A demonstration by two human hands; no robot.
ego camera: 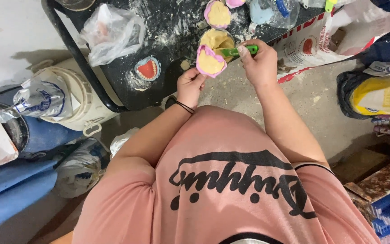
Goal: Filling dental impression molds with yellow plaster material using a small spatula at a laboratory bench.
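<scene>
A black table (168, 27) with a raised dark rim carries the things, its top dusted with pale powder. On it lie a crumpled clear plastic bag (111, 31), a red dental cast in a blue mould (147, 69), a pink mould of yellowish paste (217, 14) and a bowl of the same paste (216, 39).

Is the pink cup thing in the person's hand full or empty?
Full. The pink mould held by the left hand is filled to its rim with yellow paste.
</scene>
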